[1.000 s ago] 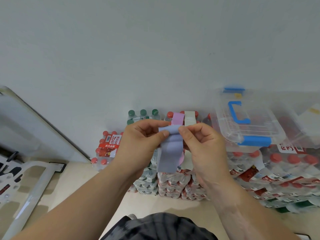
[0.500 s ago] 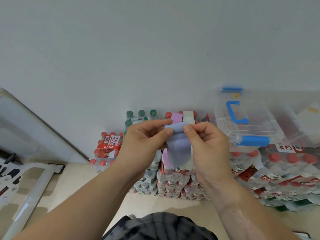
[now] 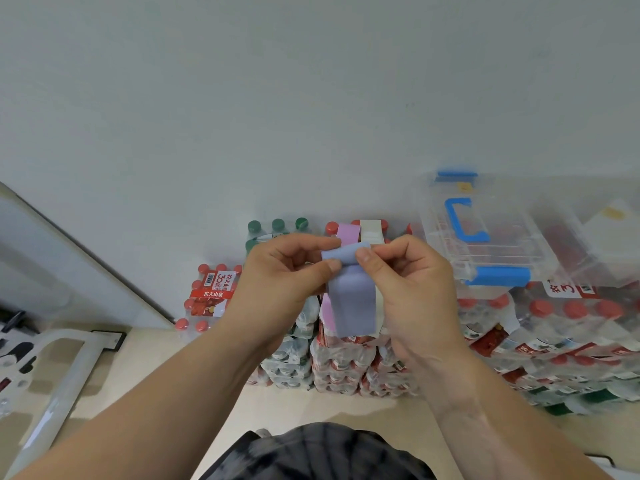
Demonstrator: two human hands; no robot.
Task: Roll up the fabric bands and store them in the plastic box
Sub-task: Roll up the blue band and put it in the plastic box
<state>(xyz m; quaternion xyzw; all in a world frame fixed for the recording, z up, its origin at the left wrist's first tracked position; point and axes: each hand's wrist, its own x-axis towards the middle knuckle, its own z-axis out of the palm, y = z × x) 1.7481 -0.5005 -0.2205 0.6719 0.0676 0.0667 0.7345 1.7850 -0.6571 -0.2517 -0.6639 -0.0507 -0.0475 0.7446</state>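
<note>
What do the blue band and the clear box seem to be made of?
The blue band: probably soft matte fabric; it rolls at the top and hangs limp. The clear box: hard, glossy transparent plastic, seen through; its handle looks opaque blue plastic.

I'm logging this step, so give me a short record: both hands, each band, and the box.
left hand: pinches top of blue band
right hand: pinches same top edge
blue band: top curled over, rest hangs loose
pink band: behind the hands, draped over bottle packs
white band: beside pink band, also draped
box: on packs to the right, blue handle
</note>
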